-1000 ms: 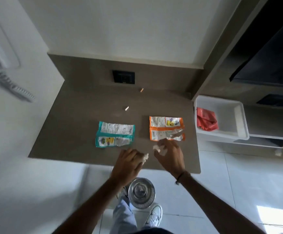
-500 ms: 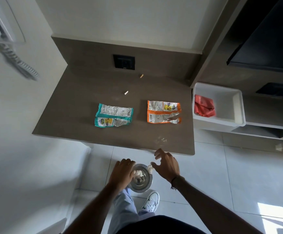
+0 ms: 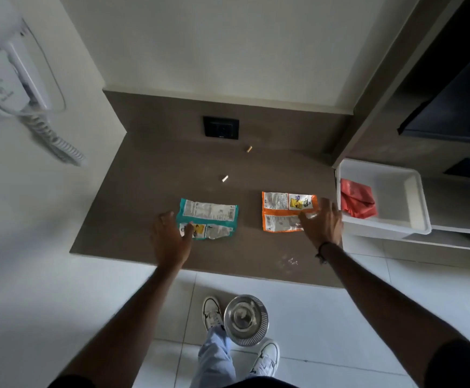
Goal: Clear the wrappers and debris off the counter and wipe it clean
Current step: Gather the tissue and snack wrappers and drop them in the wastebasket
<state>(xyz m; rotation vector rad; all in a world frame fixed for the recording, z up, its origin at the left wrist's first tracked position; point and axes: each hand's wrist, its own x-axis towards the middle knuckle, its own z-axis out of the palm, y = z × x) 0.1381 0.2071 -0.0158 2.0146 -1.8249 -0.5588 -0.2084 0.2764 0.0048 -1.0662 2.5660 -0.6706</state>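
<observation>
Wrappers: left hand [image 3: 171,242] spread over the teal wrapper [image 3: 208,218], right hand [image 3: 322,224] splayed on the orange wrapper [image 3: 285,210] near the counter [image 3: 133,219] edge.

The worktop [image 3: 144,208] lies bare at nine o'clock and along its near edge. Two flat wrappers, teal [image 3: 208,218] and orange [image 3: 285,211], leave an open lane between them toward twelve o'clock, where two small stubs [image 3: 225,178] lie. At three o'clock a white tray [image 3: 413,203] blocks the side.

White wall phone [image 3: 10,79], black wall socket [image 3: 220,127], dark screen [image 3: 452,107] at right
</observation>
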